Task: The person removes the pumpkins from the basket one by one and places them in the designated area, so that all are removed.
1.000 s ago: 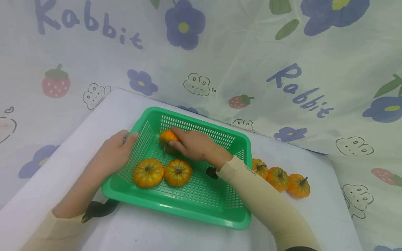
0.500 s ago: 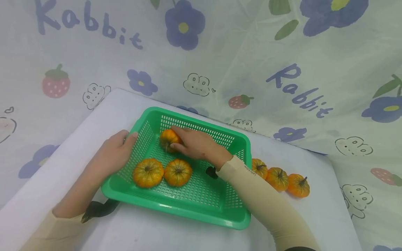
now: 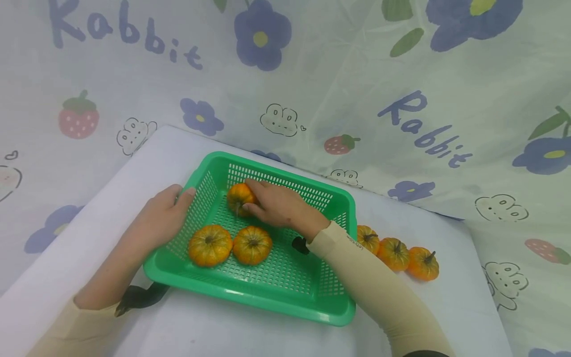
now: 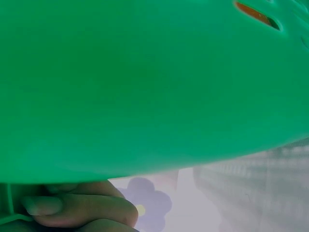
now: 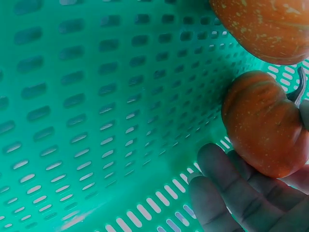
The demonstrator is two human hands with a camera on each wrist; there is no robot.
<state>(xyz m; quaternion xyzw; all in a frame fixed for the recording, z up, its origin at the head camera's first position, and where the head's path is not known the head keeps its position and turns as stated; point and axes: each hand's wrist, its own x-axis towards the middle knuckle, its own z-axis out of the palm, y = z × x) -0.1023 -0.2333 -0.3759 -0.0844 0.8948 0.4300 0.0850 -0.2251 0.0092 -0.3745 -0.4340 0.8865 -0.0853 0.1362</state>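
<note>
A green plastic basket (image 3: 250, 308) with slotted walls stands on the table. My left hand (image 3: 162, 218) grips its left rim; in the left wrist view, curled fingers (image 4: 91, 205) show under the green edge. Inside the basket, near the back left, my right hand (image 3: 281, 206) holds a small orange pumpkin (image 3: 240, 198) between thumb and fingers, its stem facing toward me. The right wrist view shows that pumpkin (image 5: 263, 125) close to the slotted wall, with fingers beneath it. Two more pumpkins, one left (image 3: 210, 246) and one right (image 3: 252, 245), sit side by side in front of it.
Outside the basket's right wall, three pumpkins stand in a row on the white tabletop: one partly hidden (image 3: 368, 239), a middle one (image 3: 393, 254) and an outer one (image 3: 423, 264). A patterned cloth (image 3: 312, 74) hangs behind the table.
The pumpkin in my right hand has turned slightly, its blur now gone and its stem shifted a little. My left hand and the basket have stayed almost still.
</note>
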